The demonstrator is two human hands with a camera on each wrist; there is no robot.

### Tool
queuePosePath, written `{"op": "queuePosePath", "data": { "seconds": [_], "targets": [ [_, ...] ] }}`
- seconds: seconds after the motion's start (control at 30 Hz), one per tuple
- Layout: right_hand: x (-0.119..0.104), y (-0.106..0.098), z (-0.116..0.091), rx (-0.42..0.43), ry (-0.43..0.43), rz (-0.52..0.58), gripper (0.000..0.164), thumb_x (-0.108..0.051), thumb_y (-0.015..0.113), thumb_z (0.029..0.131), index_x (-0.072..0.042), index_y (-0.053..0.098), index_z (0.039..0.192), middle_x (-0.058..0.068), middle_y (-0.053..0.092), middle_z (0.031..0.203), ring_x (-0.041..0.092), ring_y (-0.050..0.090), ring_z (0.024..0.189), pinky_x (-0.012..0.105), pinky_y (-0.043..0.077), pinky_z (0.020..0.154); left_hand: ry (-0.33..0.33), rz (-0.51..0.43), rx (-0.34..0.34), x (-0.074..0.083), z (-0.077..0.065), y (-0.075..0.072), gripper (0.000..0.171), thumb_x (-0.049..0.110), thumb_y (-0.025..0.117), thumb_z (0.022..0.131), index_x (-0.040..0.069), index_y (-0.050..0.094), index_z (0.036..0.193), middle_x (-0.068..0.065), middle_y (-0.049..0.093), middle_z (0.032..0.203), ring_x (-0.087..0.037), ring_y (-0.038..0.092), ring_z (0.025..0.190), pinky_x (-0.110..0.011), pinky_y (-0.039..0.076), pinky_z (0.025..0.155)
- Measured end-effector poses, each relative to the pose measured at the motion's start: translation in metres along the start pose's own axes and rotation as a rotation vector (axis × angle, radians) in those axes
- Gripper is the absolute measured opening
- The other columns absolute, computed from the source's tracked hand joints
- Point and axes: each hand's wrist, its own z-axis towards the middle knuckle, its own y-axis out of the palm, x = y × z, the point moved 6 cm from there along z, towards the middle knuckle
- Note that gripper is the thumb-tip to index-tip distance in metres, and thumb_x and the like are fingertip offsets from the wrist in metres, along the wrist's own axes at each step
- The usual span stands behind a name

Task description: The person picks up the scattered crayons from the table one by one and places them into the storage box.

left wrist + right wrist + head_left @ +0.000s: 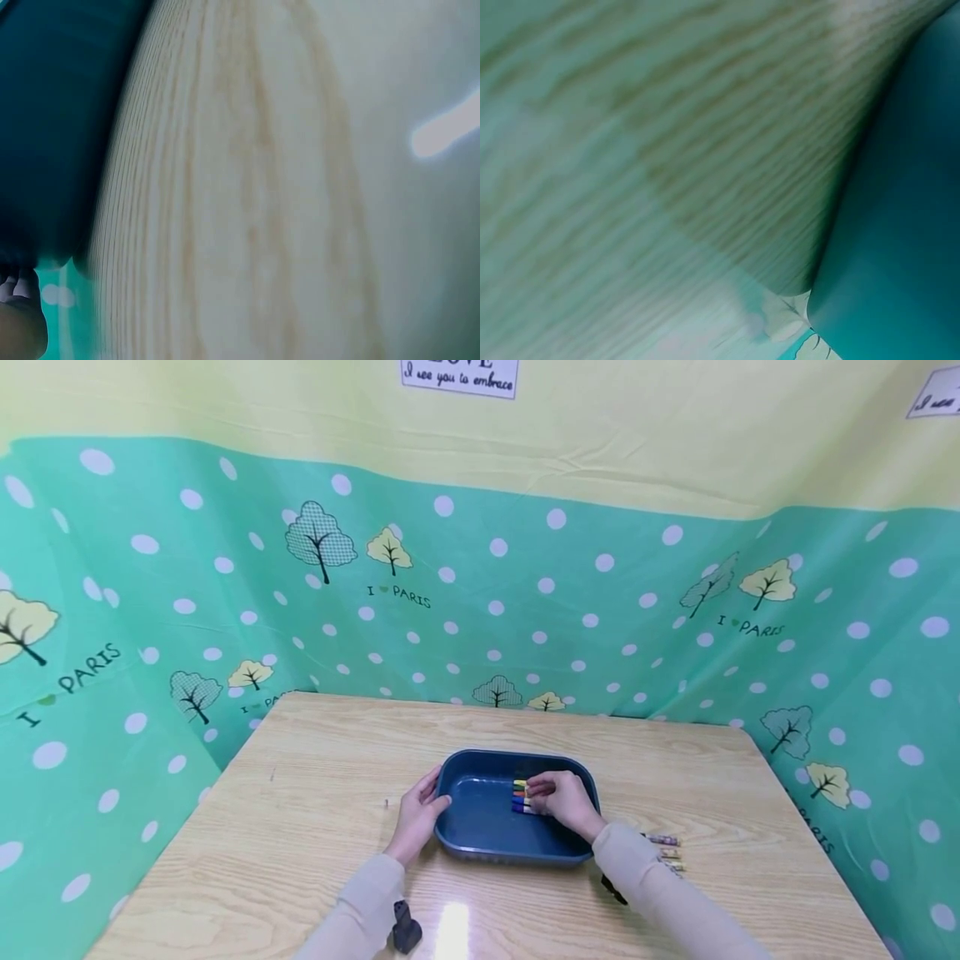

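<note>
A dark blue rectangular tray (480, 847) with rounded corners sits on the wooden table. My left hand (417, 814) grips its left rim, thumb over the edge; in the left wrist view only a bit of that hand (21, 311) shows beside the tray wall (52, 135). Inside the tray, several crayons (519, 805) lie side by side in a row, their yellow, green, orange, blue and purple tips pointing left. My right hand (566, 802) reaches over the right side, its thumb and fingers pinching at a crayon in this row and hiding the right ends.
More crayons (670, 853) in printed wrappers lie on the table right of the tray, partly behind the right sleeve (637, 860). A black device (406, 928) shows beside the left sleeve. A dotted green and yellow cloth (465, 577) hangs around the wooden table (322, 752).
</note>
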Motion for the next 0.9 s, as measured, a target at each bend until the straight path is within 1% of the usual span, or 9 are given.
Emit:
{"op": "queuePosePath", "data": {
  "seconds": [0.13, 0.23, 0.37, 0.43, 0.73, 0.9],
  "targets": [
    [-0.001, -0.001, 0.001, 0.026, -0.006, -0.018, 0.016, -0.001, 0.069, 0.076, -0.005, 0.070, 0.092, 0.004, 0.071, 0.083, 0.013, 0.066, 0.076, 0.027, 0.057, 0.064, -0.002, -0.009, -0.004, 0.000, 0.000, 0.000, 0.055, -0.002, 0.054, 0.084, 0.000, 0.039, 0.137, -0.026, 0.038, 0.139, -0.038, 0.039, 0.128, -0.043, 0.036, 0.106],
    [-0.001, -0.002, 0.001, 0.042, 0.011, -0.004, 0.016, -0.003, 0.070, 0.077, -0.007, 0.071, 0.092, 0.003, 0.071, 0.084, 0.013, 0.066, 0.077, 0.028, 0.057, 0.067, -0.009, -0.007, -0.013, 0.000, 0.001, 0.001, 0.055, -0.003, 0.054, 0.084, -0.001, 0.039, 0.137, -0.027, 0.038, 0.139, -0.039, 0.038, 0.128, -0.045, 0.036, 0.106],
    [0.000, -0.002, 0.000, 0.042, 0.035, 0.024, 0.017, -0.008, 0.070, 0.077, -0.008, 0.071, 0.095, 0.002, 0.071, 0.087, 0.011, 0.065, 0.077, 0.028, 0.057, 0.069, -0.010, -0.012, -0.019, 0.003, 0.001, 0.001, 0.055, -0.004, 0.053, 0.084, -0.003, 0.038, 0.137, -0.028, 0.037, 0.139, -0.040, 0.038, 0.128, -0.046, 0.035, 0.106],
    [0.000, -0.002, 0.000, 0.035, 0.037, 0.034, 0.018, -0.010, 0.070, 0.078, -0.009, 0.071, 0.097, 0.002, 0.070, 0.088, 0.011, 0.065, 0.078, 0.028, 0.057, 0.070, -0.006, -0.016, -0.017, 0.002, 0.000, 0.001, 0.055, -0.003, 0.053, 0.084, -0.002, 0.038, 0.137, -0.027, 0.037, 0.139, -0.039, 0.038, 0.128, -0.045, 0.035, 0.106],
    [-0.003, -0.005, -0.002, 0.046, -0.003, 0.105, 0.021, -0.012, 0.070, 0.078, -0.008, 0.070, 0.099, 0.002, 0.071, 0.093, 0.013, 0.066, 0.082, 0.030, 0.057, 0.075, -0.001, 0.006, -0.002, 0.000, 0.000, 0.001, 0.054, -0.002, 0.053, 0.085, 0.001, 0.039, 0.137, -0.026, 0.039, 0.139, -0.038, 0.039, 0.128, -0.043, 0.036, 0.105],
    [-0.012, -0.012, -0.009, 0.031, -0.049, 0.157, 0.024, -0.011, 0.069, 0.079, -0.004, 0.069, 0.102, 0.006, 0.071, 0.094, 0.015, 0.067, 0.083, 0.029, 0.057, 0.074, -0.011, 0.011, 0.006, 0.001, -0.001, 0.000, 0.054, -0.002, 0.053, 0.085, 0.002, 0.040, 0.137, -0.025, 0.040, 0.139, -0.037, 0.040, 0.128, -0.043, 0.036, 0.105]
  ]
}}
